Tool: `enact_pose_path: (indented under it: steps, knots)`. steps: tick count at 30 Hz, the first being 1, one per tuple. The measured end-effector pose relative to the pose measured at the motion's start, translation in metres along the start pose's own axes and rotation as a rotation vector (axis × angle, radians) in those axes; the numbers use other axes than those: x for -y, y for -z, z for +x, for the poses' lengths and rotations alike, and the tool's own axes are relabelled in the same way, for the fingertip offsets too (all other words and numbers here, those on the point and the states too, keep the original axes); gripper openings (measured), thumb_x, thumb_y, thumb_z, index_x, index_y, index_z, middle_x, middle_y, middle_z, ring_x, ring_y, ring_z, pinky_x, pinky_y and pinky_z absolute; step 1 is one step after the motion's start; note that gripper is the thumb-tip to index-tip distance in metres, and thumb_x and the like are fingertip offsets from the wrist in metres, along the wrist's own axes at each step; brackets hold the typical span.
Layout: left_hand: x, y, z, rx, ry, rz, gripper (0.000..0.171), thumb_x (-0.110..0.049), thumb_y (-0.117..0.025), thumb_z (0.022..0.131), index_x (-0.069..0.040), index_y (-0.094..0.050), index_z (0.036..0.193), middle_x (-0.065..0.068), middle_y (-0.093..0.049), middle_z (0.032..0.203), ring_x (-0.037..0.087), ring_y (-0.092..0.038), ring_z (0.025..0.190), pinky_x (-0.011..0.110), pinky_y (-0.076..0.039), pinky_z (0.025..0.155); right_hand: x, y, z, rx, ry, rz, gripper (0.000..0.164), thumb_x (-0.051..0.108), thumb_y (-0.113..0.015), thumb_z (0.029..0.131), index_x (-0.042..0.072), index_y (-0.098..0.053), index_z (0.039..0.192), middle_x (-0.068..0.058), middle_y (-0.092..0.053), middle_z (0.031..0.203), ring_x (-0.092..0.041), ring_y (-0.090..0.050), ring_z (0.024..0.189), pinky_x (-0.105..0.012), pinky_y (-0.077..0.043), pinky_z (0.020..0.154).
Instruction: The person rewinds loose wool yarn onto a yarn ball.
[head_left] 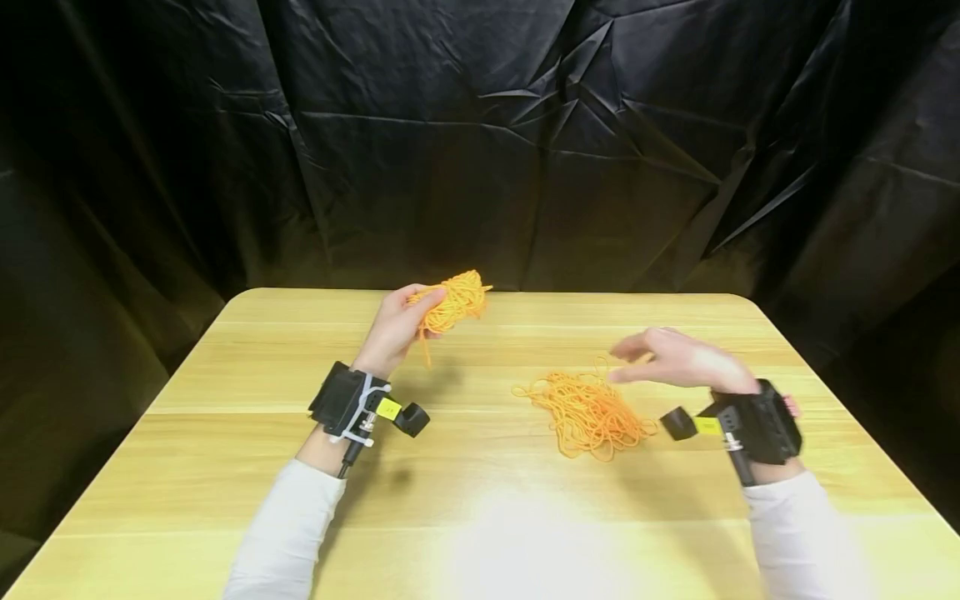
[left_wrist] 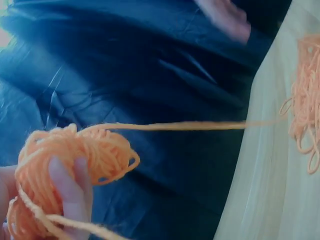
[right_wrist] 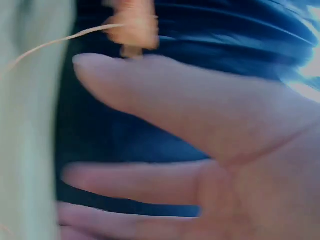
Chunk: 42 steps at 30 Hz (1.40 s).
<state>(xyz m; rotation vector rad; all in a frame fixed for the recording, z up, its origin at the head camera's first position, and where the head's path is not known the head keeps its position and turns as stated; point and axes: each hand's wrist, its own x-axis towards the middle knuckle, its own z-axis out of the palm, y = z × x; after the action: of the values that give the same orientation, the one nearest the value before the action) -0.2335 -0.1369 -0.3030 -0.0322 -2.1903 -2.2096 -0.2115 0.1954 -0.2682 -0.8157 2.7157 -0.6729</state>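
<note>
My left hand (head_left: 400,323) grips a bundle of orange yarn (head_left: 459,302) above the far left part of the table. In the left wrist view, fingers wrap the wound yarn (left_wrist: 75,145), and one strand (left_wrist: 185,125) stretches from it toward a loose pile. That tangled pile of yarn (head_left: 588,414) lies on the table right of centre. My right hand (head_left: 678,357) hovers just above and right of the pile, slightly blurred, holding nothing. The right wrist view shows its thumb (right_wrist: 165,85) and fingers apart, with the yarn bundle (right_wrist: 132,30) beyond.
The light wooden table (head_left: 465,492) has rounded far corners, with a bright glare near its front. Black sheeting (head_left: 420,167) hangs behind it. A strapped camera mount sits on each wrist, the left one (head_left: 352,404) and the right one (head_left: 750,423).
</note>
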Motion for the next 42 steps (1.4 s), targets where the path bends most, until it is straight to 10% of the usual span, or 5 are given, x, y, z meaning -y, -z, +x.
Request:
enact_pose_path:
  steps: [8,18,25,35,42]
  knots:
    - [-0.010,-0.032,0.007,0.163,-0.021,0.037,0.033,-0.018,-0.058,0.087,0.003,-0.053,0.112,0.015,-0.062,0.089,0.018,-0.065,0.066,0.035,-0.053,0.064,0.023,-0.061,0.066,-0.080,0.011,0.686,0.057,0.044,-0.047,0.089,0.005,-0.043,0.129,-0.010,-0.052,0.124,-0.022,-0.046,0.117,-0.042,-0.029,0.102]
    - [0.000,-0.033,0.011,0.071,0.056,0.039,0.038,-0.023,-0.060,0.085,0.005,-0.056,0.112,0.018,-0.062,0.094,0.013,-0.063,0.066,0.033,-0.052,0.069,0.062,-0.075,0.053,-0.350,0.079,0.706,0.039,0.033,-0.042,0.094,-0.001,-0.061,0.096,0.000,-0.030,0.054,-0.009,-0.027,0.044,-0.021,-0.024,0.041]
    - [0.001,-0.032,0.014,0.089,0.071,-0.048,0.039,-0.022,-0.057,0.087,0.005,-0.054,0.115,0.011,-0.061,0.089,0.014,-0.063,0.068,0.025,-0.053,0.064,0.053,-0.089,0.050,-0.112,0.189,0.748,0.030,0.023,-0.044,0.094,0.001,-0.060,0.108,-0.001,-0.030,0.056,-0.009,-0.026,0.046,-0.020,-0.024,0.043]
    - [0.008,-0.033,0.014,0.504,0.158,0.004,0.030,-0.012,-0.050,0.091,0.010,-0.053,0.112,0.001,-0.062,0.073,0.009,-0.055,0.059,0.018,-0.046,0.052,0.000,-0.110,0.089,0.158,0.114,1.123,0.018,0.006,-0.042,0.091,-0.002,-0.058,0.097,0.003,-0.046,0.066,-0.003,-0.036,0.050,-0.015,-0.029,0.047]
    - [0.019,-0.039,0.009,0.626,0.204,0.121,0.022,-0.012,-0.056,0.087,0.006,-0.060,0.099,0.001,-0.061,0.069,0.010,-0.056,0.058,0.024,-0.051,0.057,-0.002,-0.095,0.098,0.058,-0.017,1.112,0.022,0.008,-0.042,0.092,0.005,-0.064,0.095,0.005,-0.061,0.076,-0.003,-0.054,0.062,-0.014,-0.045,0.056]
